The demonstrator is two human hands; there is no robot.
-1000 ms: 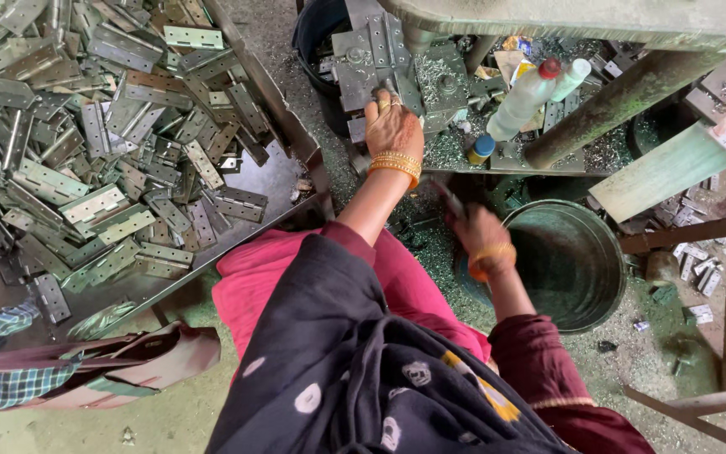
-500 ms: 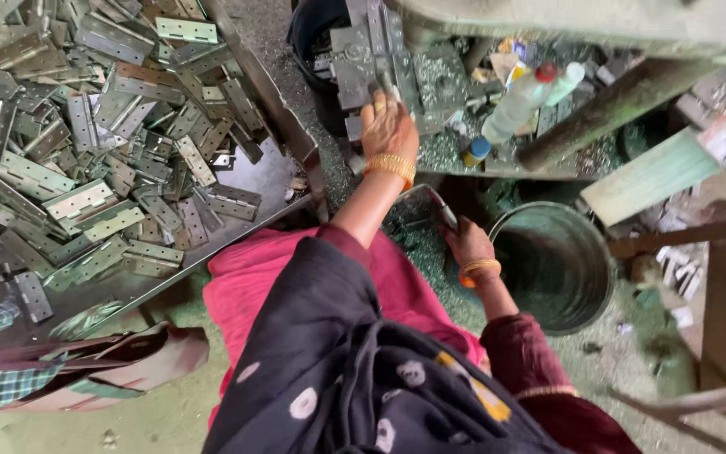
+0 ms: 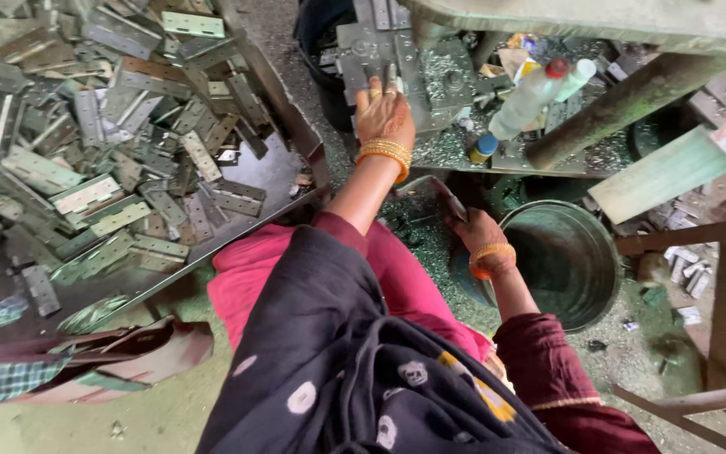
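Head view, left hand [image 3: 386,118] on press plate [image 3: 397,52], maybe touching

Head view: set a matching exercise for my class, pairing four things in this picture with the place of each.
Things:
1. Left hand
2. Right hand
3. Hinges
4. Bottle

Places:
A. Heaped in the tray on the left
B. Lying on the bench, right of the plate
C. On the metal plate
D. Beside the bucket rim

Pairs: 1-C, 2-D, 3-A, 4-B

Left arm [image 3: 384,118] outstretched, right hand [image 3: 476,231] lowered
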